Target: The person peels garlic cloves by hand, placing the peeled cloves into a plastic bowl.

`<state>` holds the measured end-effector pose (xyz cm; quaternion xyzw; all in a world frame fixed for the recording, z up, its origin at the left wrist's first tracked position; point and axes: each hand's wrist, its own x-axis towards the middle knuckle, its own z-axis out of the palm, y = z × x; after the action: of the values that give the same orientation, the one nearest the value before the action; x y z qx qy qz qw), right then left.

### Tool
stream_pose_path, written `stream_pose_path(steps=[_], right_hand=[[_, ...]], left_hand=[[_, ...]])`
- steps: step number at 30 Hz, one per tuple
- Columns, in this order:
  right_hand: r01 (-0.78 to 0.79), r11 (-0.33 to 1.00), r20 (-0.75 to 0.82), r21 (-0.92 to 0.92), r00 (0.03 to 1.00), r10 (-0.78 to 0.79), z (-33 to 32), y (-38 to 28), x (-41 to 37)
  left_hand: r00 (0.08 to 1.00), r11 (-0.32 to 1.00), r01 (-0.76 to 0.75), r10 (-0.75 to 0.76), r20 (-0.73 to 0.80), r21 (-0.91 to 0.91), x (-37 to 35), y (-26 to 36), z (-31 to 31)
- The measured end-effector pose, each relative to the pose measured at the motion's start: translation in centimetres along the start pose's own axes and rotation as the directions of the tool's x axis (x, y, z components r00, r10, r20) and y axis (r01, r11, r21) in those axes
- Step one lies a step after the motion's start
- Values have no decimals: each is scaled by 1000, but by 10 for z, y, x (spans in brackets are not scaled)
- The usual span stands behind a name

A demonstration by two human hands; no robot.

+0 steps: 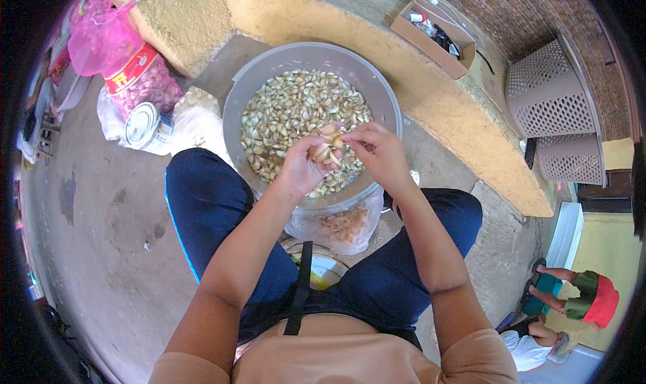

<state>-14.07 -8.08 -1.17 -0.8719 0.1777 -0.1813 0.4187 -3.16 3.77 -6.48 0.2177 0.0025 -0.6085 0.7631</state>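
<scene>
While being kept directly above the grey basin, a garlic piece is being cupped in the curled left hand, probably so that whatever falls is being caught by the basin. Its top is being pinched between thumb and forefinger of the right hand. Loose garlic cloves are being heaped inside the basin. A clear bag of skins is being kept under the basin's near rim; a tin can is being stood left of the basin.

Left hand hides most of the clove.
</scene>
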Motion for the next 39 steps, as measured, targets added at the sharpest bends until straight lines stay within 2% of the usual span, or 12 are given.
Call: stream_pose_path(steps=[6, 9, 12, 15, 21, 24, 27, 30, 33, 36, 39], right_hand=[[-145, 985, -46, 95, 988, 150, 0, 3, -1], [-127, 960, -67, 248, 987, 147, 1, 11, 2], [-251, 906, 103, 340, 968, 229, 0, 8, 3], [-249, 929, 107, 272, 968, 228, 1, 10, 4], [-31, 999, -78, 41, 996, 35, 2, 0, 4], [-56, 998, -142, -10, 988, 54, 1, 1, 5], [-53, 959, -144, 277, 985, 96, 2, -8, 4], [-6, 994, -66, 109, 998, 13, 2, -8, 2], [32, 999, -58, 14, 998, -31, 2, -7, 4], [-10, 996, -126, 85, 992, 21, 0, -12, 4], [-51, 997, -19, 63, 998, 52, -5, -12, 3]], left_hand=[[1000, 998, 19, -18, -12, 54, 1, -2, -1], [998, 995, 63, -65, 25, 75, 1, -3, 0], [993, 987, 112, -114, 14, 114, 0, -7, -1], [989, 982, 145, -148, 14, 122, 1, -9, -4], [990, 990, 138, -139, 26, 35, -1, -7, 4], [993, 993, 115, -114, 40, -19, -3, -5, 8], [995, 995, 101, -101, 26, -2, -3, -3, 9], [996, 995, 94, -94, 1, 38, -4, -3, 8], [994, 994, 101, -99, -35, 36, -3, -5, 5], [996, 996, 93, -93, -2, -7, 0, -6, 0], [996, 996, 86, -86, 9, -20, 0, -6, -1]])
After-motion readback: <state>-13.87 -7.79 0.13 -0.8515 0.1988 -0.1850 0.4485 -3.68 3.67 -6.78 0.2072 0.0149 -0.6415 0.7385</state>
